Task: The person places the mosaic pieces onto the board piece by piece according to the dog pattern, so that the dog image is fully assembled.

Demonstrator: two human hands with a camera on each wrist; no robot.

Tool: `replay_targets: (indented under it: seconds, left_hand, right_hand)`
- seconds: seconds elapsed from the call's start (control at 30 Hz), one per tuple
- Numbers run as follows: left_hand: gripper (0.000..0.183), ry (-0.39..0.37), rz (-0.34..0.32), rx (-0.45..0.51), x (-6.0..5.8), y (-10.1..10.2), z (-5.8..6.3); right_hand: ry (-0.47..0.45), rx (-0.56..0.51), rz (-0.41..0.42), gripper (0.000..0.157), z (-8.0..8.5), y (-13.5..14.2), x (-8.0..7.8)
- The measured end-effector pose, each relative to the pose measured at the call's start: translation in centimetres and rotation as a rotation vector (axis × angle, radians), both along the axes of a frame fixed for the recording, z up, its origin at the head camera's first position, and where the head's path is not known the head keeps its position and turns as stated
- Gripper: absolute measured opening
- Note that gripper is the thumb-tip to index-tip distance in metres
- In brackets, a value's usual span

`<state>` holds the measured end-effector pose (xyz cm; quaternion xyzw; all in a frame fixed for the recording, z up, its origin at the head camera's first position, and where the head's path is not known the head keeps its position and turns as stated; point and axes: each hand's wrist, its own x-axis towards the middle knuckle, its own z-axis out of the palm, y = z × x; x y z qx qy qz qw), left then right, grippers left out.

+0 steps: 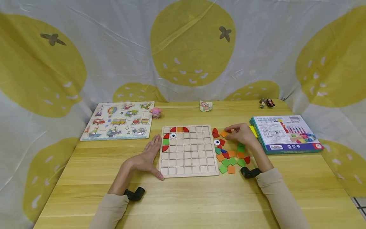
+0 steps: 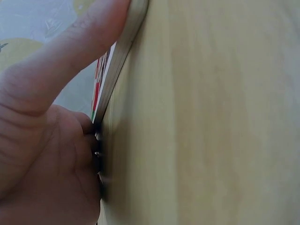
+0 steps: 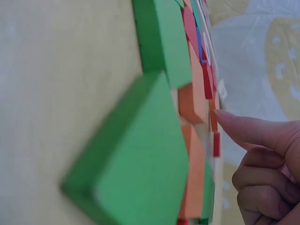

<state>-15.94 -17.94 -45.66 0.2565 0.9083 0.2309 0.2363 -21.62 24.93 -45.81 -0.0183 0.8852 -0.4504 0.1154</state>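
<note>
1. Hands: the left hand (image 1: 150, 156) lies flat with straight fingers against the left edge of the grid board (image 1: 187, 150), thumb along its near corner. The right hand (image 1: 242, 134) reaches into the pile of tiles (image 1: 228, 152) with fingers curled; whether it pinches the orange tile (image 1: 223, 134) at its fingertips I cannot tell.
2. Relation: the pile lies just right of the board, so the right hand is the nearer; board cells are leftward.
3. Surroundings: a printed box (image 1: 286, 135) sits right; a vehicle puzzle (image 1: 120, 121) far left on the surface (image 1: 183, 197).
</note>
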Motion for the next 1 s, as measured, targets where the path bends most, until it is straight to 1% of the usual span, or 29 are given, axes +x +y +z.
replay_targets:
  seconds: [0.2,0.3,0.43,0.53,0.67,0.73,0.8,0.9,1.0]
  left_hand:
    - [0.152,0.002,0.001,0.005,-0.1,-0.1,-0.2]
    - [0.152,0.004,0.001,0.008,-0.1,-0.1,-0.3]
    - [0.152,0.003,0.0,0.01,-0.1,-0.1,-0.2]
    - [0.153,0.006,0.001,0.011,-0.1,-0.1,-0.3]
    - [0.153,0.008,0.007,0.013,-0.1,-0.1,-0.3]
    - [0.152,0.007,0.011,0.016,0.0,-0.2,-0.3]
    - [0.152,0.007,0.013,0.016,0.0,-0.3,-0.2]
    - [0.152,0.008,0.012,0.015,-0.1,-0.3,-0.2]
    - [0.152,0.011,0.006,0.012,-0.1,-0.1,-0.2]
  right_hand:
    - [0.033,0.064,-0.062,0.043,0.1,1.2,-0.3]
    - [0.036,0.055,-0.068,0.041,0.0,1.6,-0.3]
    - [0.021,0.031,-0.032,0.034,0.0,1.8,0.2]
    - [-0.002,0.044,0.017,0.029,0.3,1.8,1.1]
    - [-0.037,0.056,0.079,0.027,0.6,1.8,2.4]
    - [-0.058,0.036,0.102,0.027,0.5,1.6,2.9]
    - [-0.071,0.007,0.118,0.027,0.4,1.1,3.2]
    - [-0.06,-0.006,0.154,0.024,0.2,0.2,3.4]
    - [-0.046,-0.006,0.155,0.019,-0.1,-0.8,3.3]
